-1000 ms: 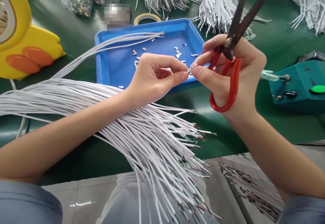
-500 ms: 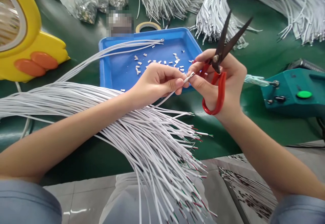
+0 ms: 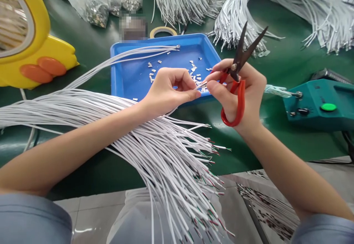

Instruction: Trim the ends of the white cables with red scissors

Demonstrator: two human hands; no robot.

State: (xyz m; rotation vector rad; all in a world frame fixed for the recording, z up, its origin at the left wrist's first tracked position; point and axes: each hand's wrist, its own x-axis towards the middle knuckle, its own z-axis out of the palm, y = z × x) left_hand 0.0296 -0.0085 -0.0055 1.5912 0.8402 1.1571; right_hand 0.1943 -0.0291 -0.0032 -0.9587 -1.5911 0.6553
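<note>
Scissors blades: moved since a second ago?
Yes: against the blue tray, the scissors blades have shifted left and lower in view, closer to it.

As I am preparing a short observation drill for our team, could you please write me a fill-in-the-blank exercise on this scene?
1. The scissors in the right hand have handles coloured ____.
2. Their blades are not closed but ____.
3. The tray behind the left hand is coloured ____.
4. The nearest bundle of white cables passes ____ the left forearm.

Missing words: red; open; blue; under.
</note>
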